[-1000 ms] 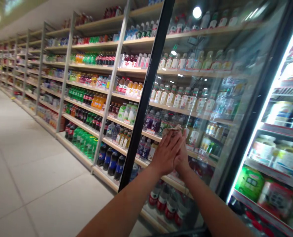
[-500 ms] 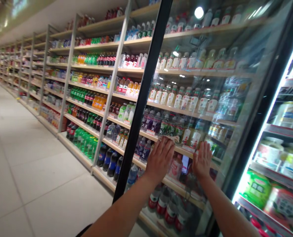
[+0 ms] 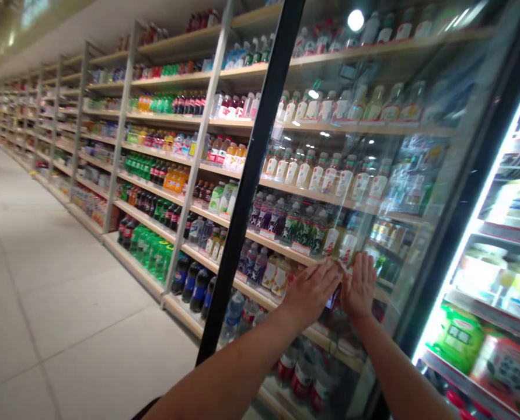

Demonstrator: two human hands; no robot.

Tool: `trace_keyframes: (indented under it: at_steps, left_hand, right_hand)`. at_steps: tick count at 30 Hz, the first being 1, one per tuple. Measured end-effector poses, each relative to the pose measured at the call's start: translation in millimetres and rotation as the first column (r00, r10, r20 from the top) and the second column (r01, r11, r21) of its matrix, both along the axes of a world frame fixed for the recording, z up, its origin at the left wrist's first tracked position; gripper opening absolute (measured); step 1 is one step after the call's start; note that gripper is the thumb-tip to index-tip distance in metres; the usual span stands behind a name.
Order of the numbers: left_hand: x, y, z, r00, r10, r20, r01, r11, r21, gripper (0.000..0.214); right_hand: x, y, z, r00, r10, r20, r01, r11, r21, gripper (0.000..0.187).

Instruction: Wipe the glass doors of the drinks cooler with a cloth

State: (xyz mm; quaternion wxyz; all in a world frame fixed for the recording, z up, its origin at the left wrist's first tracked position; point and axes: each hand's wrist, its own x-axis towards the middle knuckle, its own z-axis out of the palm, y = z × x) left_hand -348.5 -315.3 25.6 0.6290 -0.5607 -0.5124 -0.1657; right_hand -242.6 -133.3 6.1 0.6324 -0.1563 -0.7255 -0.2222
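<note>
A tall glass door (image 3: 325,227) with a black frame stands swung open in front of me. My left hand (image 3: 314,287) lies flat on the pane with its fingers stretched out together. Beyond its fingertips shows a small pale patch, either a bit of cloth or the hand's reflection; I cannot tell which. Just right of it, my right hand (image 3: 358,286) rests against the same glass, fingers straight and upright, holding nothing that I can see. The fingertips of the left hand come close to the right hand. Anything under the left palm is hidden.
Through the pane, shelves carry rows of juice bottles (image 3: 306,169). Further left, long shelving with green soda bottles (image 3: 152,245) runs down the aisle beside a tiled floor (image 3: 89,326). At right is a lit cooler with a green package (image 3: 454,332).
My left hand has slid to the right across the glass, close up to my right hand, and the pale patch has shifted with it. The right hand has stayed in place.
</note>
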Motion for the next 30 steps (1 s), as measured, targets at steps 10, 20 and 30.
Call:
trace_keyframes:
  at_steps: [10, 20, 30]
  left_hand:
    - [-15, -40, 84.5, 0.975, 0.14, 0.171, -0.154, 0.986, 0.069, 0.053]
    - [-18, -39, -4.5, 0.995, 0.1, -0.024, -0.101, 0.995, -0.015, 0.045]
    - [-39, -54, 81.9, 0.987, 0.15, 0.054, -0.158, 0.969, 0.192, 0.048]
  right_hand:
    - [0, 0, -0.4, 1.0, -0.011, -0.016, 0.011, 1.0, 0.02, 0.064]
    - [2, -2, 0.3, 1.0, -0.014, -0.02, 0.015, 0.999, 0.041, 0.065]
    - [1, 0, -2.5, 1.0, -0.012, -0.028, 0.014, 0.999, 0.044, 0.066]
